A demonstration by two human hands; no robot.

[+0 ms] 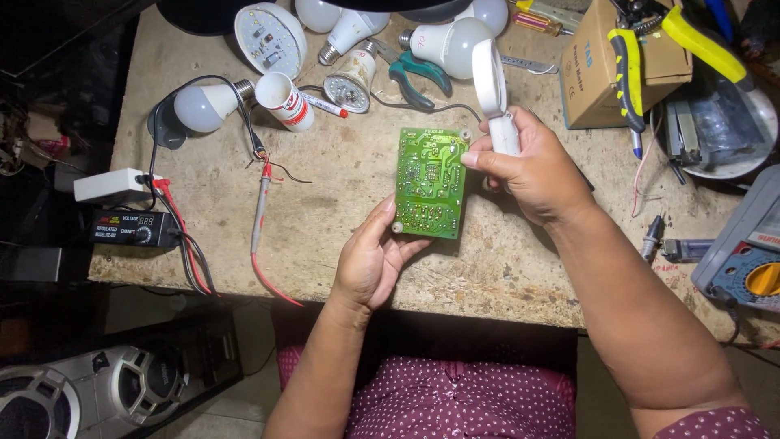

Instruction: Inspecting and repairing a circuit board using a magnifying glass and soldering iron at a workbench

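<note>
- Circuit board [431, 183]: green, rectangular, solder side up, held just above the middle of the workbench [341, 236], long edge running 12 to 6 o'clock.
- Left hand [372, 258]: at the board's 7 o'clock; fingers spread under the board, thumb pressed on its lower left edge.
- Right hand [538, 172]: at the board's 3 o'clock; thumb tip on the board's upper right edge, remaining fingers wrapped tight around the handle of a magnifying glass [491, 79].
- Magnifying glass: white frame, round lens tilted, standing out of the fist toward 12 o'clock.
- Bulbs: several white ones along the bench's far edge; one [203, 106] at 10 o'clock, one [443, 45] just beside the lens, an opened one [270, 36] showing its inner disc.
- Pliers [418, 77]: teal handles, at 12 o'clock from the board.
- Probe [260, 215]: grey shaft with red lead, at 9 o'clock from the board.
- Power adapter [134, 229]: black, small display, at the bench's 9 o'clock edge; white box [110, 184] touching its top.
- Cardboard box [605, 65]: at 2 o'clock, yellow-handled cutters [627, 77] draped over it.
- Multimeter [747, 248]: grey case, yellow dial, at 4 o'clock.
</note>
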